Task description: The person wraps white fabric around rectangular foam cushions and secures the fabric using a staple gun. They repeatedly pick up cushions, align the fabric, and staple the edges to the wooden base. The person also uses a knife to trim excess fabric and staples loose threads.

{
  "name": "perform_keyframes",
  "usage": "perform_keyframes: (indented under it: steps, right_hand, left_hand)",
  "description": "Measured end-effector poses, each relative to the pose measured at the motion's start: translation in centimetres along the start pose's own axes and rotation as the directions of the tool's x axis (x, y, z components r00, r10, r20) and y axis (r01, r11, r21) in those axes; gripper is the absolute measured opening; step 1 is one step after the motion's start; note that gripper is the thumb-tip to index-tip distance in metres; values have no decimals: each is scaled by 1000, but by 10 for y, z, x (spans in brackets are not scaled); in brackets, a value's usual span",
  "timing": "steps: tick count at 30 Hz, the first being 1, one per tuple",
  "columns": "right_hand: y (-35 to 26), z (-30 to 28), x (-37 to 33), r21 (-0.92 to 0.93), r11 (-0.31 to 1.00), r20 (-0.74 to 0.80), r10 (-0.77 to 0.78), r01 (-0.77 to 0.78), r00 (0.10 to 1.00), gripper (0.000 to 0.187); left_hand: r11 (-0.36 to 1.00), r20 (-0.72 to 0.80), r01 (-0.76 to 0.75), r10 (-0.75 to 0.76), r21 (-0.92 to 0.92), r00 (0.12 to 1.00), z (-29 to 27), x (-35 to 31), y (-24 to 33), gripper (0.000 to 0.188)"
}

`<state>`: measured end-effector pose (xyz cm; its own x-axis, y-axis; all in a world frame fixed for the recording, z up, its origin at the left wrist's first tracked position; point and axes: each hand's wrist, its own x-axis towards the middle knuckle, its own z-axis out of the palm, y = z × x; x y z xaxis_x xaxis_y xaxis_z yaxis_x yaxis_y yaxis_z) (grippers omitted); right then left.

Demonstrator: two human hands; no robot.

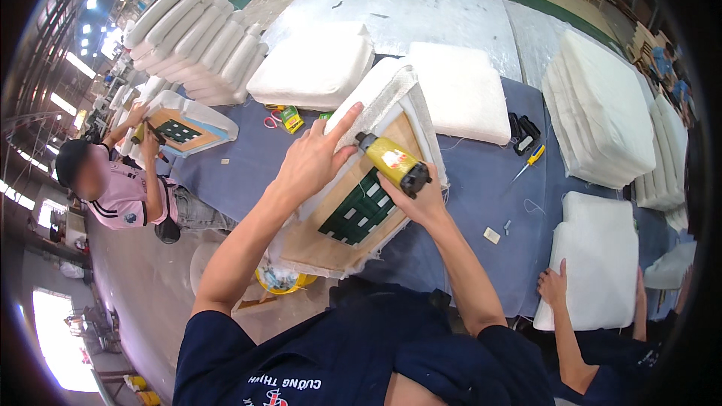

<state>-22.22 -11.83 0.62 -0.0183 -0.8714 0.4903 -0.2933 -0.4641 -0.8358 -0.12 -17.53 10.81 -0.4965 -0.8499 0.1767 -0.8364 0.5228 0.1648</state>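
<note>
An upholstered chair seat (304, 244), its underside facing me, stands tilted on the blue-covered table. Its wooden frame is crossed by woven dark green webbing (353, 213), and white fabric wraps the edges. My left hand (312, 156) grips the seat's upper left edge, thumb on the underside and fingers over the fabric. In my right hand (421, 201) is a yellow-green staple gun (392, 156) with a black end. Its nose points up and left, close to the fabric edge by my left thumb. Whether the nose touches the fabric I cannot tell.
White cushions lie stacked at the back left (312, 68) and right (594, 105). A yellow screwdriver (535, 155), a black tool (524, 134), red-handled scissors (272, 118) and a small box (291, 119) lie on the table (481, 180). Co-workers handle seats on both sides.
</note>
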Motion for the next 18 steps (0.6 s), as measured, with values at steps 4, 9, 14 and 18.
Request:
perform_keyframes:
  steps: [4,9,14,18]
  right_hand:
    - [-8,-2,-2,18,996,132,87,-90,987,33]
    - [-8,3,-13,77,997,126,16,-26,992,30]
    - [-14,4,-15,107,994,141,11,-26,990,27]
    - [-17,6,-17,91,994,119,-67,57,991,26]
  left_hand:
    - [999,44,24,-26,29,999,-4,-6,7,91]
    - [999,56,19,-20,29,998,-6,-7,11,103]
    - [1000,43,15,-16,23,999,-5,-11,14,111]
    - [1000,43,18,-19,24,999,-8,-10,18,114]
